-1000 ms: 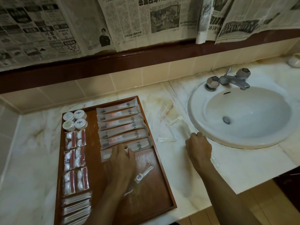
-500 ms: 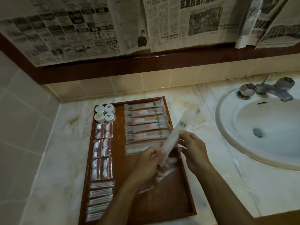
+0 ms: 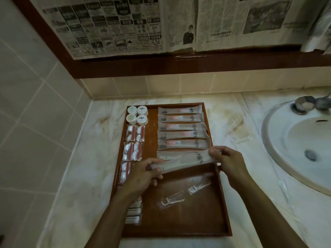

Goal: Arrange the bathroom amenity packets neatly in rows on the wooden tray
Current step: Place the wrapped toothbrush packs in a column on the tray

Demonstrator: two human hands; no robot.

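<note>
From the head view, a long frosted packet (image 3: 186, 161) is held just above the wooden tray (image 3: 222, 203), slanting from lower left up to the right. The left hand (image 3: 143, 174) has its grip curled round the packet's left end; the right hand (image 3: 227, 159) pinches the right end at the tray's right rim. Behind it, six like packets (image 3: 180, 129) lie in a row on the tray. The left column holds four round jars (image 3: 137, 114), red-and-white sachets (image 3: 133, 143) and, probably, flat white packs (image 3: 133, 214), partly hidden by the arm. Two clear floss-pick packets (image 3: 180, 196) lie loose on the tray's bare wood. The tray sits on the marble surface (image 3: 77, 176) beside a sink (image 3: 293, 145).
</note>
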